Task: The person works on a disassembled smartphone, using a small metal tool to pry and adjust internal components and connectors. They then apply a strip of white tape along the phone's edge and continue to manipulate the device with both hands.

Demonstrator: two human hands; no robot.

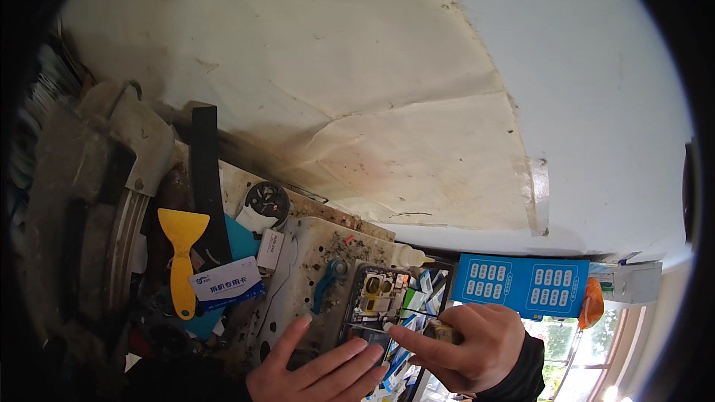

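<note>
An opened smartphone [365, 305] lies on a grey, stained work mat, its back off and its camera modules and inner parts bare. My left hand [316, 372] has its fingers stretched and spread, with fingertips against the phone's lower part. From the right, my right hand [477, 342] is closed around a screwdriver [445, 332] with a worn yellowish handle. Its thin dark shaft points left toward the phone's upper inner parts; whether the tip touches them I cannot tell. The right index finger reaches to the phone's edge.
Left of the mat [298, 253] lie a yellow scraper [181, 260], a blue-and-white card [227, 284], a small white box [270, 249] and a round black container [267, 203]. A blue tool [328, 283] rests beside the phone. A blue printed sheet [521, 285] stands behind my right hand.
</note>
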